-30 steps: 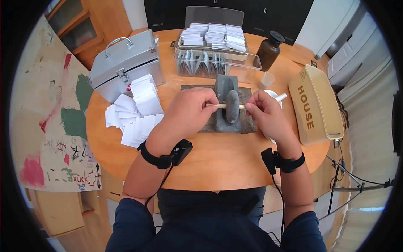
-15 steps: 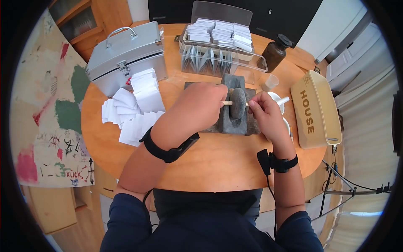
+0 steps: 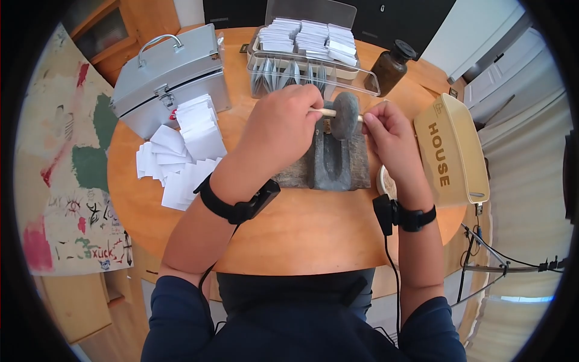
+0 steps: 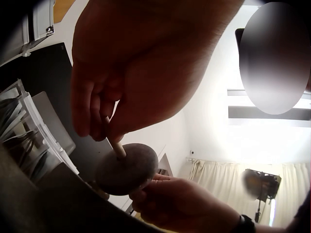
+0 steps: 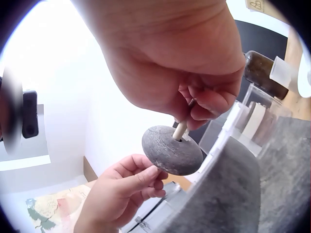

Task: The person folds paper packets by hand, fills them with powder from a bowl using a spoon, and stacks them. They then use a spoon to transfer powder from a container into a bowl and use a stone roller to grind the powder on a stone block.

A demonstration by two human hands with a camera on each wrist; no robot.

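Far left, table point(image 3: 289, 241): silver metal case point(image 3: 169, 81), handle on top; loose white paper packets point(image 3: 199, 136) fanned out in front of it.

Next, left hand point(image 3: 280, 123): fingers point(image 4: 83, 111) curled, pinching the left end of a pale rod point(image 3: 327, 113). Behind this hand: open container point(image 3: 356, 66) of upright white packets, with a clear box point(image 3: 256, 84) of folded grey-silver pieces just in front.

Centre: worn wooden board point(image 3: 289, 175), grey stone trough point(image 3: 332, 175) on it, long hollow pointing away from the person. Grey stone wheel point(image 3: 346, 116) threaded on the rod between the two hands, upright, over the trough's far end. Contact between wheel and trough: cannot tell.

Right of wheel, right hand point(image 3: 395, 133): fingers point(image 5: 214, 99) closed narrowly on the rod's right end. Beyond it, dark brown bottle point(image 3: 391, 69) with stopper. White dish point(image 3: 387, 181) beside the trough, partly hidden by the right forearm.

Far right: beige bin point(image 3: 452, 151), lettered HOUSE.
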